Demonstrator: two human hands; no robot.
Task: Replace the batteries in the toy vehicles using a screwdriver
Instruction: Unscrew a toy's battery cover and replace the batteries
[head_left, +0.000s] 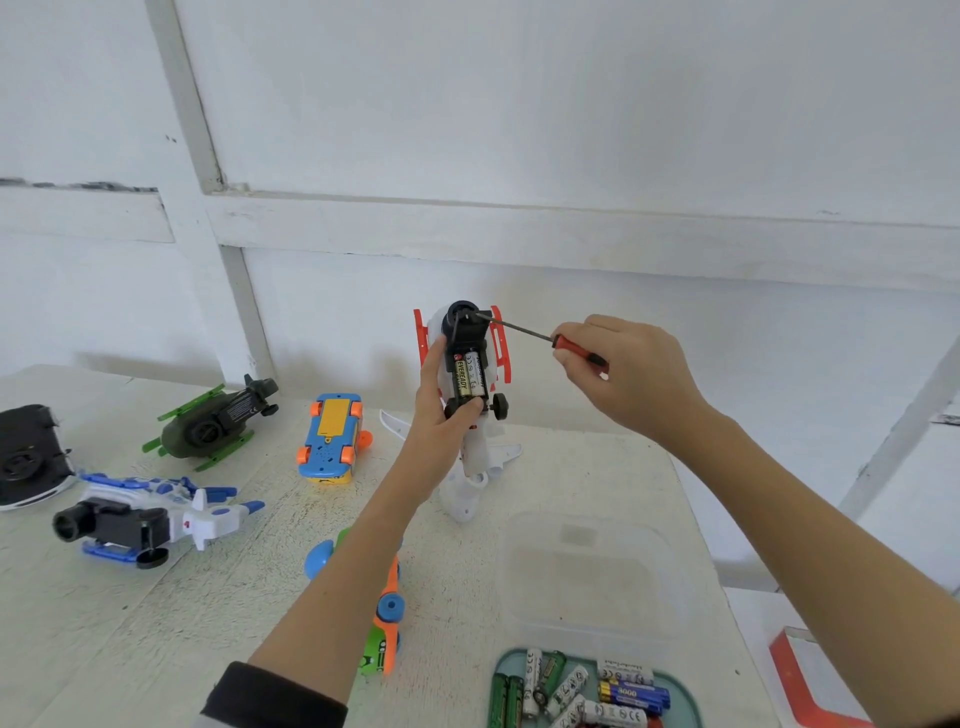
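Note:
My left hand (439, 405) grips a white toy helicopter with red skids (475, 452), held upright above the table with its underside facing me. Its black battery bay is uncovered and shows two batteries (469, 378). My right hand (623, 376) holds a screwdriver (540, 336) with a red and black handle. The thin shaft points left and its tip touches the top of the black bay, beside the round black wheel.
Other toys lie on the white table (104, 623): a green helicopter (208, 423), a blue and orange car (330, 439), a blue and white helicopter (150, 514), a black toy (28, 457), a green and orange toy (384, 623). A teal tray of batteries (587, 691) and a clear box (587, 577) sit near right.

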